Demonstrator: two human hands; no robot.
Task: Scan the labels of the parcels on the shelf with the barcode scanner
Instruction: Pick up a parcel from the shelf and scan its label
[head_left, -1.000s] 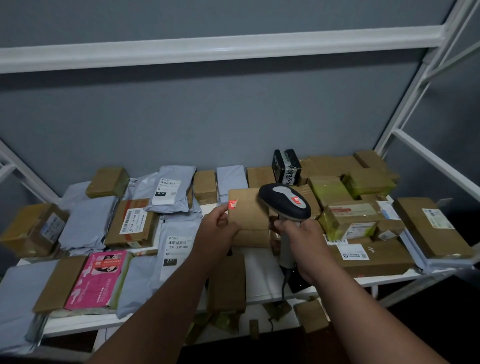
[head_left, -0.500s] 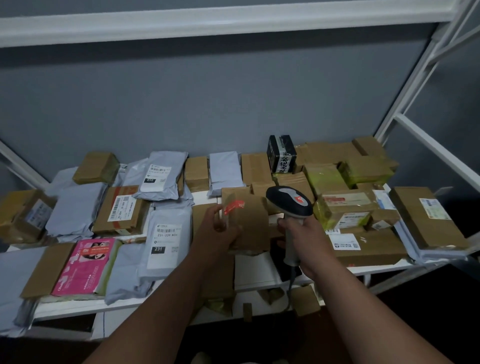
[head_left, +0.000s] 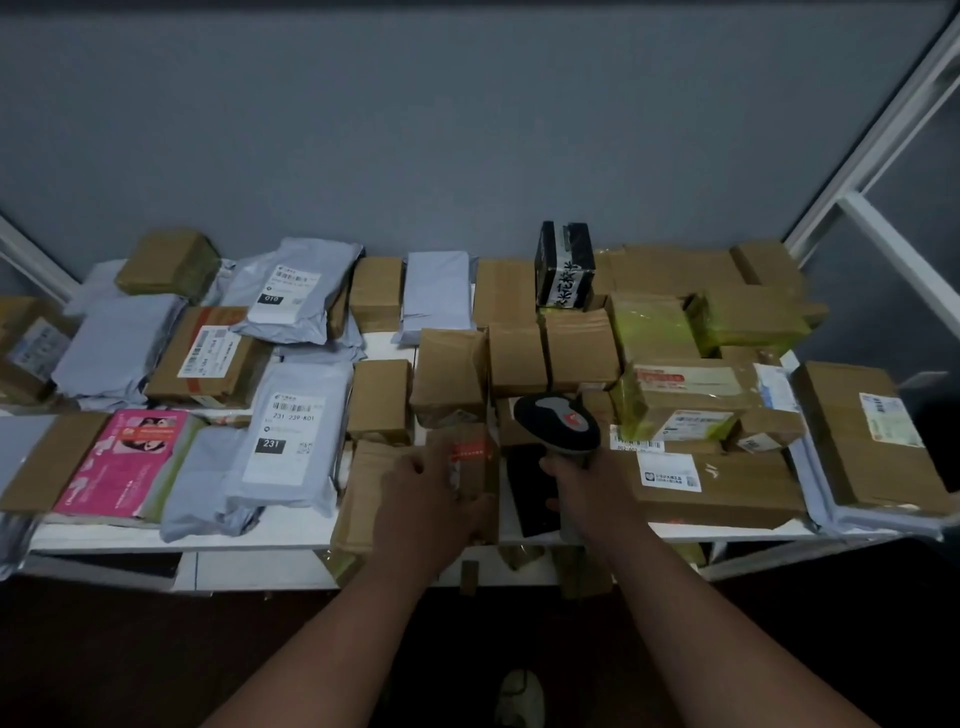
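Observation:
Many parcels cover the white shelf (head_left: 270, 532): brown cardboard boxes and grey mailer bags, some with white labels. My left hand (head_left: 423, 496) grips a small brown box with a red sticker (head_left: 470, 452), low over the shelf's front middle. My right hand (head_left: 587, 491) holds the handle of the black and grey barcode scanner (head_left: 558, 421), whose head is just right of that box. A grey bag marked 231 (head_left: 291, 436) lies to the left.
A pink package (head_left: 124, 462) lies at the front left. A black box with white characters (head_left: 563, 267) stands at the back. A large brown box with a label (head_left: 867, 436) sits at the right end. White frame bars (head_left: 883, 119) rise on the right. A grey wall is behind.
My left hand has lowered the red-stickered box from mid-air down to the shelf's front. The scanner hand came down with it. The view has tilted downward.

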